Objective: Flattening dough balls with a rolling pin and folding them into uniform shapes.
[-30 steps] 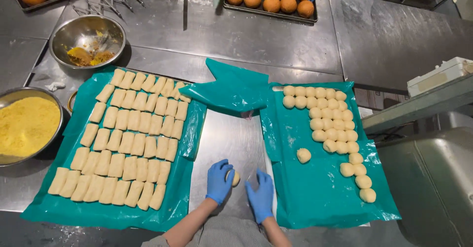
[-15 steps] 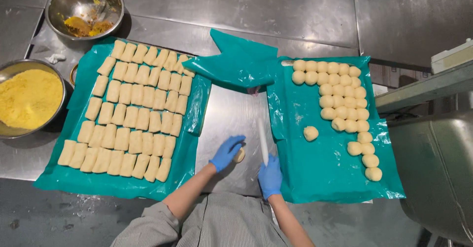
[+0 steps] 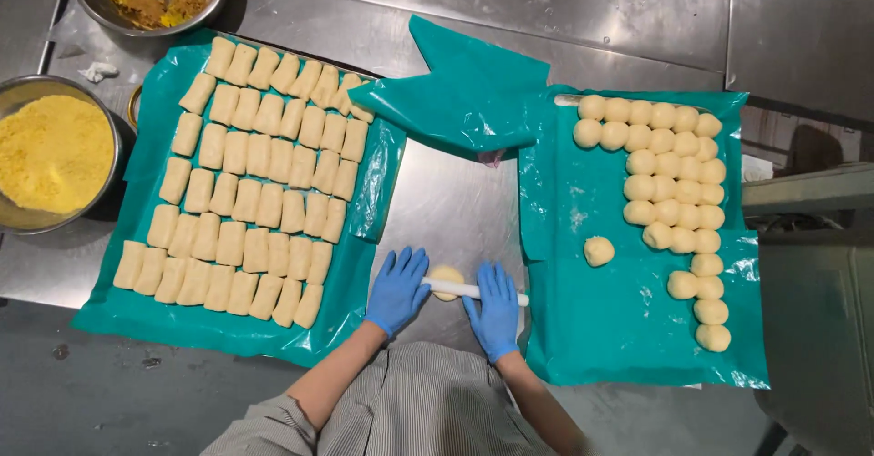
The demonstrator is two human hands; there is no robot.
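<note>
A small white rolling pin (image 3: 473, 290) is being pressed over a dough piece (image 3: 447, 279) on the bare steel table (image 3: 455, 201), between the two teal sheets. The left hand (image 3: 398, 289) lies flat, fingers spread, on the pin's left end; the right hand (image 3: 495, 309) lies flat on the pin just right of the dough, with the pin's tip showing at 3 o'clock of it. Neither hand is clamped; both are open palms bearing down.

The step in hand appears to be the flattening of one dough ball. The next move would call for even pressure from both palms and a straight push toward 12 o'clock, so that the piece is thinned evenly and does not slip out sideways.

The dough is pale, smooth and roundish, partly hidden under the pin, and seems only slightly flattened. At 3 o'clock of the hands, the right sheet (image 3: 564, 329) carries round balls (image 3: 669, 187) and one lone ball (image 3: 598, 251). At 9 o'clock, rows of oblong shaped pieces (image 3: 255, 183) lie on the left sheet (image 3: 100, 315).
</note>
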